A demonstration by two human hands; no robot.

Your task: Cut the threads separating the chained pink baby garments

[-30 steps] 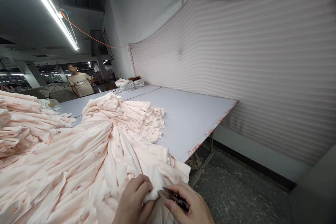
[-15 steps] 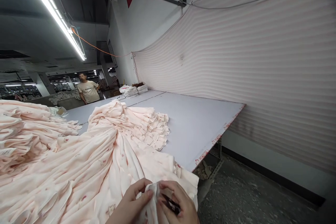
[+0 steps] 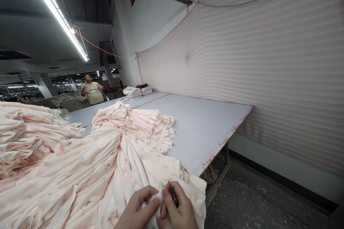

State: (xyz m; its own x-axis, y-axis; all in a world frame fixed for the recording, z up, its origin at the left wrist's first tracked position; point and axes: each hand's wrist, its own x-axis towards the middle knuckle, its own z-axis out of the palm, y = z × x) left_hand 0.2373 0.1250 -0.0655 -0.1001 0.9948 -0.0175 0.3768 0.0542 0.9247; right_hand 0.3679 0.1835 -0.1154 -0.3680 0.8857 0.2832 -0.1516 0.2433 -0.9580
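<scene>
Pale pink fabric (image 3: 91,171) with small printed figures spreads in folds over the near part of the table, its gathered end bunched near the middle. At the bottom of the view my left hand (image 3: 139,207) is closed, pinching an edge of this fabric between thumb and fingers. Right beside it my right hand (image 3: 181,209) is closed around small dark thread snips (image 3: 172,192), whose pointed tips stick up past the fingers. Its thumb and fingertips also meet at the fabric edge. The rest of the snips is hidden in the hand.
The grey tabletop (image 3: 206,125) reaches back to a striped cloth (image 3: 242,53) hung along the wall. More pink fabric (image 3: 24,132) is heaped at left. Folded white stacks (image 3: 134,93) lie at the far end. A person (image 3: 92,91) stands beyond the table.
The snips have turned in my right hand from pointing toward the left hand to pointing upward. The right fingers have closed in on the fabric edge. The person beyond has raised a hand.
</scene>
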